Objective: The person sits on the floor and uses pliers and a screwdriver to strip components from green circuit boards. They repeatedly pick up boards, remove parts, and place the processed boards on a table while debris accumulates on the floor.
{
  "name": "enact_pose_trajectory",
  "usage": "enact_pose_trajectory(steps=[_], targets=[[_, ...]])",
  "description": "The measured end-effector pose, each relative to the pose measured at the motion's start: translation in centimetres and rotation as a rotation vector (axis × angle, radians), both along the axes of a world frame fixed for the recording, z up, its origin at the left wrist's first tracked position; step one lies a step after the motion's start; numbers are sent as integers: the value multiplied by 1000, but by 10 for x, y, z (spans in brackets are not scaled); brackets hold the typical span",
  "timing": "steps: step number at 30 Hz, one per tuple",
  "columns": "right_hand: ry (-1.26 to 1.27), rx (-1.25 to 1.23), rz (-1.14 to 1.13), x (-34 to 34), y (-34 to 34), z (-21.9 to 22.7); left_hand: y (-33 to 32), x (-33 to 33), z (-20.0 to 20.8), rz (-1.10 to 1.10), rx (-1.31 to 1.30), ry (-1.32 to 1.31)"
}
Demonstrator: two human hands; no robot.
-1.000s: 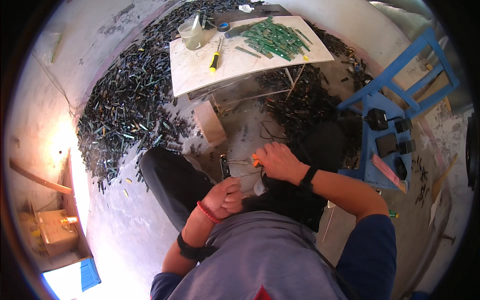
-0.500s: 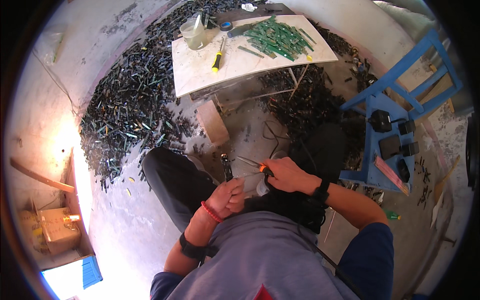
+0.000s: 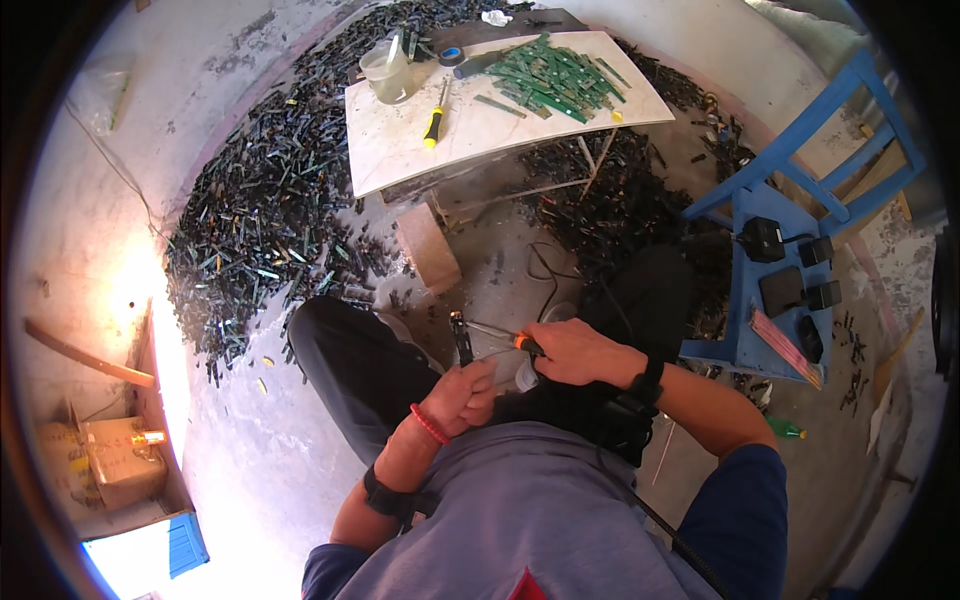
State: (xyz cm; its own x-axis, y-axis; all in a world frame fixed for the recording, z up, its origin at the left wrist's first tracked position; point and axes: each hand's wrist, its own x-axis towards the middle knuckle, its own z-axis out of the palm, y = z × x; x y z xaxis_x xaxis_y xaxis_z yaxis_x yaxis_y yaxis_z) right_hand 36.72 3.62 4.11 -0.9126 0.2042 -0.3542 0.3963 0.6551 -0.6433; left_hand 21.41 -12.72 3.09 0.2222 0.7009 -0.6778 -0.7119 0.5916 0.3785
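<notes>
My left hand (image 3: 467, 397) is closed round the lower end of a narrow black strip-shaped part (image 3: 462, 340), which stands up out of the fist. Its top end looks metallic or lighter. In my right hand (image 3: 580, 352) is a tool with an orange-and-black handle (image 3: 528, 344) and a slim metal shaft. That shaft points left, and its tip meets or nearly meets the strip's upper end; whether they touch I cannot tell. Both hands are over my lap, between my knees. The fingers' undersides are hidden.
Ahead stands a low table (image 3: 400, 160) bearing a pile of green strips (image 3: 560, 80), a yellow-and-black screwdriver (image 3: 434, 125), a plastic cup (image 3: 387, 75) and a tape roll (image 3: 452, 56). Dark strips (image 3: 270, 210) heap on the floor. A blue chair (image 3: 745, 290) at right carries black adapters (image 3: 762, 240).
The black strip has risen slightly and shifted right with my left hand. The tool's tip has come down to the strip's upper end; before, there was a gap between them.
</notes>
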Motion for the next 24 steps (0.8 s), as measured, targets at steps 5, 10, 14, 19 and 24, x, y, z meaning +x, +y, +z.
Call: enact_pose_trajectory(steps=[5,10,14,19,24], targets=[[-39,-33,-11,-3,-2,1,1,3,-2,-5,-15,21],[-118,-111,-19,-5,-4,10,0,4,-3,-6,-9,69],[-90,-153,-13,-4,-6,10,1,6,-4,-10,-28,99],[-129,-127,-20,-7,-6,23,0,7,-5,-8,-68,165],[-147,-47,-71,-1,-12,20,-1,2,-7,30,-87,213]])
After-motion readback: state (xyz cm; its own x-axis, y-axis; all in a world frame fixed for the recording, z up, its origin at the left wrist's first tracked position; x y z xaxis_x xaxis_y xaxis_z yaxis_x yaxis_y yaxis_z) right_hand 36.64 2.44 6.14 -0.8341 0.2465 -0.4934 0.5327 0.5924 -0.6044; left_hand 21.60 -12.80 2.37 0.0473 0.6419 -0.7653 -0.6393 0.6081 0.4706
